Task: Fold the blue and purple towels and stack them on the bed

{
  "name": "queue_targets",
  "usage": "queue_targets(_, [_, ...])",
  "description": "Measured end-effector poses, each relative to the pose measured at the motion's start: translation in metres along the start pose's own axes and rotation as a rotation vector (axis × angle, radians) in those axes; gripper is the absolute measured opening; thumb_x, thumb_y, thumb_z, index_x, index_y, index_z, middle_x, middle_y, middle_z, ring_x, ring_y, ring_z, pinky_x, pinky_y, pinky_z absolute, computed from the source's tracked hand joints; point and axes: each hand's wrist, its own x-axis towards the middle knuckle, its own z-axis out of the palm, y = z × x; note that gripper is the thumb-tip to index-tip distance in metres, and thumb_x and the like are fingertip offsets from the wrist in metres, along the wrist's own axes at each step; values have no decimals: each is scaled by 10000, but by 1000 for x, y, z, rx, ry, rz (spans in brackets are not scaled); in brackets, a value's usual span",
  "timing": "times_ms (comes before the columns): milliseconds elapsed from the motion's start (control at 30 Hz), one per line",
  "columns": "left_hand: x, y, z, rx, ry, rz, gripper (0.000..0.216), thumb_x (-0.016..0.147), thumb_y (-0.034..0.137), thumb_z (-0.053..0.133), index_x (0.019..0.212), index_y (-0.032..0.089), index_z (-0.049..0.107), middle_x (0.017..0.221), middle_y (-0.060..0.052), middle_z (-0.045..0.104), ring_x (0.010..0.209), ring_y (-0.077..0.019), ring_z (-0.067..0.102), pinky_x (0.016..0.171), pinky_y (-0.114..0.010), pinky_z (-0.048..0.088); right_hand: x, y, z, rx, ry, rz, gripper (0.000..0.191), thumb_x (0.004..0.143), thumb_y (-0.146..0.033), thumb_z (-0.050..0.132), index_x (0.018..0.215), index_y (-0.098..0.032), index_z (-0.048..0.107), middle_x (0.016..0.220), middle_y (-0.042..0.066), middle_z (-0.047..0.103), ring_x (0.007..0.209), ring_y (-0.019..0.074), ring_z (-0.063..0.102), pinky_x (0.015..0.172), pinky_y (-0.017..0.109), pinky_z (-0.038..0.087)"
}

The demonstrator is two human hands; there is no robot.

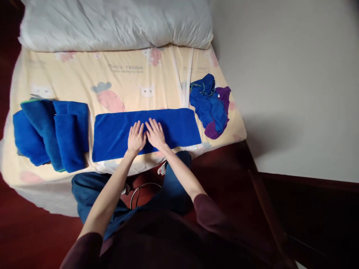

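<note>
A blue towel lies spread in a long flat strip along the near edge of the bed. On its middle rests my left hand, palm down, fingers stretched out. Close beside it my right hand also lies flat on the towel, fingers extended, the two hands nearly touching. To the left sits a group of folded blue towels, overlapping one another, one with a green edge. A crumpled heap of blue cloth with purple cloth lies to the right.
The bed has a cream sheet printed with rabbits and carrots. A thick pale quilt lies across its far side. A grey-white wall rises at the right. The dark red floor shows below the bed's edge.
</note>
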Motion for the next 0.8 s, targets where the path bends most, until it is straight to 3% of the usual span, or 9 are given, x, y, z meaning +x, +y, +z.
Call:
queue_targets(133, [-16, -3, 51, -58, -30, -37, 660, 1035, 286, 319, 1645, 38, 365, 1719, -206, 321, 1638, -328, 232, 1338, -585, 146, -7, -6, 42, 15, -160, -36, 623, 1045, -194, 427, 1663, -143, 362, 1775, 106, 251, 1674, 270, 136, 1371, 560, 86])
queue_targets(267, [-24, -12, 62, -62, 8, -30, 674, 1042, 300, 330, 1677, 73, 313, 1733, -176, 299, 1648, -313, 207, 1347, -584, 120, -11, 2, 48, 2, -151, -42, 642, 1043, -213, 440, 1676, -173, 337, 1785, 75, 218, 1680, 246, 109, 1377, 550, 62])
queue_targets(533, [-32, -34, 42, -7, 51, -62, 647, 1056, 354, 376, 1664, 131, 368, 1742, -160, 286, 1644, -319, 219, 1334, -588, 154, -10, 11, 37, -45, -140, -28, 592, 1111, -339, 355, 1680, -176, 330, 1786, 59, 218, 1673, 212, 157, 1384, 497, 111])
queue_targets(800, [-62, -85, 4, 72, 137, -230, 693, 1055, 402, 367, 1658, 60, 348, 1744, -210, 256, 1644, -357, 193, 1333, -594, 124, -29, 68, 15, -52, -90, 103, 619, 1126, -396, 313, 1680, -120, 319, 1772, 98, 252, 1667, 221, 190, 1383, 491, 125])
